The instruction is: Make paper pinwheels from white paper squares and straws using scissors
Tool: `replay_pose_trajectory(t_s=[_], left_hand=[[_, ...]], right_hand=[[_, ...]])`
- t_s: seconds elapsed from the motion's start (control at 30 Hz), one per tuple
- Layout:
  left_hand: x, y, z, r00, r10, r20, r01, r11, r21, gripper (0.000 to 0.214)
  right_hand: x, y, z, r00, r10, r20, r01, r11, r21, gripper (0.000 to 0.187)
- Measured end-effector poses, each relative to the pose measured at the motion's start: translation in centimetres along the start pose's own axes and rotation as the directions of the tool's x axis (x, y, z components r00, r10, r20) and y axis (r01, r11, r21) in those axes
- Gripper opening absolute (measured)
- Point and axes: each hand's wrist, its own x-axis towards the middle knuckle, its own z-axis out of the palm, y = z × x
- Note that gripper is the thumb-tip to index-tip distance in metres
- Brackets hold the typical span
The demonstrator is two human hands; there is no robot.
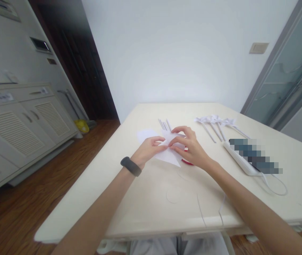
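Observation:
A white sheet of paper point(169, 158) with pointed corners is between my hands above the middle of the table. My left hand point(151, 150) pinches its left side between thumb and fingers. From the right, my right hand point(190, 144) bends over the sheet, thumb and fingertips pressed on it near its centre. Part of the paper is hidden behind the fingers. Under my right hand shows a red curved handle point(187, 162), perhaps of scissors; the rest of it is covered. More white paper point(144, 134) lies just behind my left hand.
Several thin paper sticks point(163, 124) lie behind my hands. To the right are several white paper pinwheels on sticks point(214, 119). A white box-like object point(240, 161) with a cable point(278, 194) and a blurred-out item lies farther right. Thin strips lie near the front edge.

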Motion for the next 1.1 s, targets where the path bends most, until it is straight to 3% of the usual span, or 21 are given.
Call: replay_pose_trajectory(t_s=[0.2,0.4,1.1], left_hand=[[0.15,0.31,0.15,0.997,0.035,-0.074,-0.032,0.998,0.047,0.030],[0.18,0.18,0.43,0.988,0.079,-0.131,-0.069,0.995,0.077,0.030],[0.42,0.13,0.73,0.976,0.200,-0.089,-0.197,0.979,0.048,0.016]], right_hand=[[0.03,-0.14,0.19,0.990,0.110,-0.089,-0.109,0.994,0.012,0.009],[-0.05,-0.15,0.53,0.984,0.137,-0.110,-0.140,0.990,-0.020,0.007],[0.03,-0.69,0.81,0.971,0.161,-0.175,-0.175,0.982,-0.068,0.002]])
